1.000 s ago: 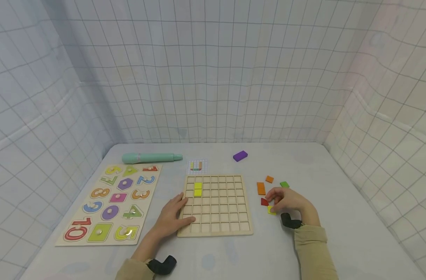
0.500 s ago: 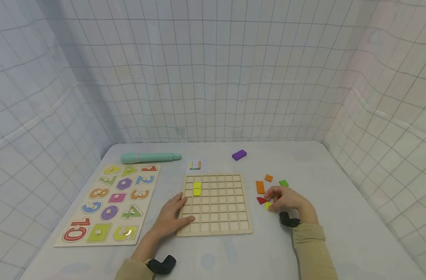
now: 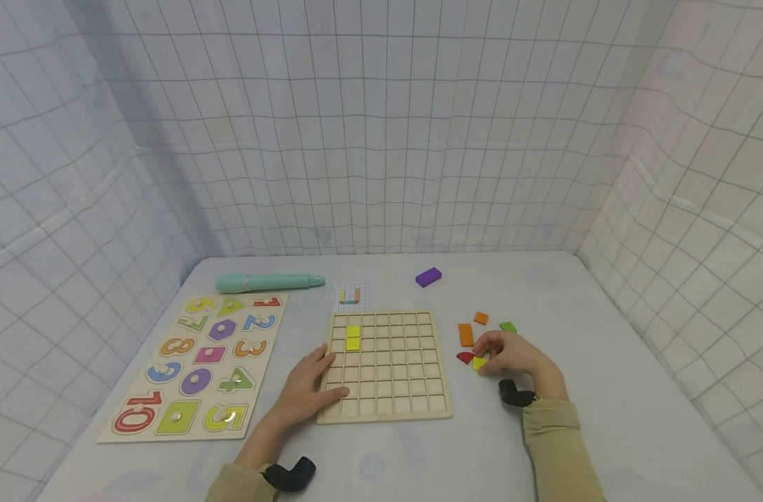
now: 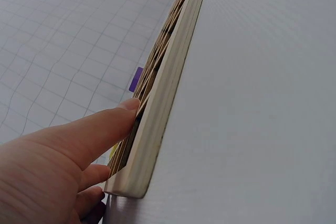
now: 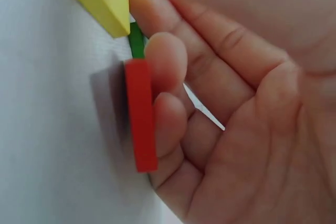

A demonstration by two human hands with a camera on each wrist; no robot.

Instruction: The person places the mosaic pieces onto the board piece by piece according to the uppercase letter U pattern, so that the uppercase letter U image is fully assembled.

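My left hand [image 3: 304,389] rests on the left side of a wooden grid board [image 3: 394,420], its thumb over the board's edge and its fingers spread along the frame. Two yellow square tiles [image 3: 353,338] sit in adjoining cells at the board's upper left. To the right of the board, my right hand [image 3: 519,357] pinches another yellow tile [image 3: 478,363] between thumb and forefinger, low at the tabletop. A red quarter-round tile [image 3: 465,358] lies just left of it; the right wrist view shows the red tile [image 5: 140,116] edge-on against the other fingertips.
Orange tiles [image 3: 465,335], a smaller orange tile [image 3: 481,318] and a partly hidden green tile [image 3: 508,326] lie beyond the right hand. Behind the board are a pattern card [image 3: 351,297] and a purple block [image 3: 428,277]. A number puzzle [image 3: 193,369] and mint-green pen-shaped object [image 3: 270,282] occupy the left.
My right hand has shifted slightly left and away from me, bringing the yellow tile along. The red tile has slid a little left. My left hand stays on the board.
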